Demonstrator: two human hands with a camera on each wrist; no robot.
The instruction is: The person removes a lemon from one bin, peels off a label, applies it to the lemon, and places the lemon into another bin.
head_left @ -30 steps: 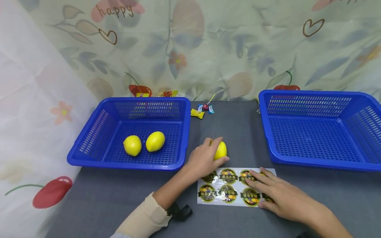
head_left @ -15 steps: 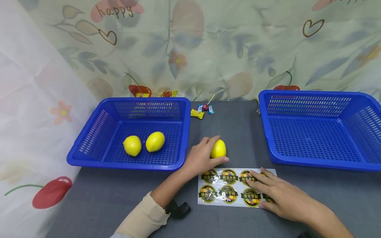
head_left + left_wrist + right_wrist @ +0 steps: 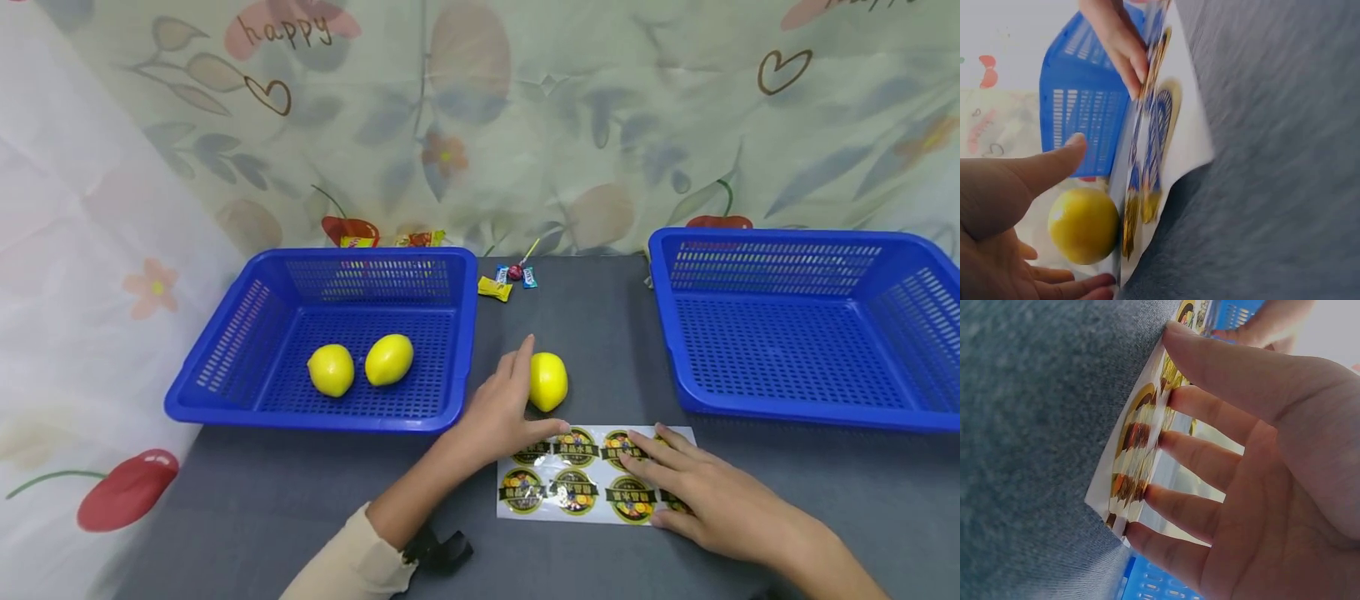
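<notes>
A yellow lemon point(image 3: 549, 382) rests on the dark cloth just behind a sheet of round fruit stickers point(image 3: 547, 507). My left hand point(image 3: 498, 408) stands at the lemon's left side, thumb and fingers spread apart around it. In the left wrist view the lemon point(image 3: 1084, 226) sits between the extended thumb and the fingers, with a gap to the thumb. My right hand point(image 3: 716, 496) lies on the right end of the sheet, its fingers outstretched. Seen from the right wrist, the fingertips of the right hand point(image 3: 1229, 462) touch the sticker sheet point(image 3: 1132, 440).
A blue basket point(image 3: 307, 421) at left holds two lemons point(image 3: 360, 365). Another blue basket point(image 3: 810, 408) stands at right. Small wrapped candies point(image 3: 495, 288) and a lollipop point(image 3: 516, 272) lie near the back curtain point(image 3: 555, 125).
My left hand has let go of the lemon, its fingers and thumb spreading away while the lemon stays on the cloth. The right hand keeps its place on the sheet.
</notes>
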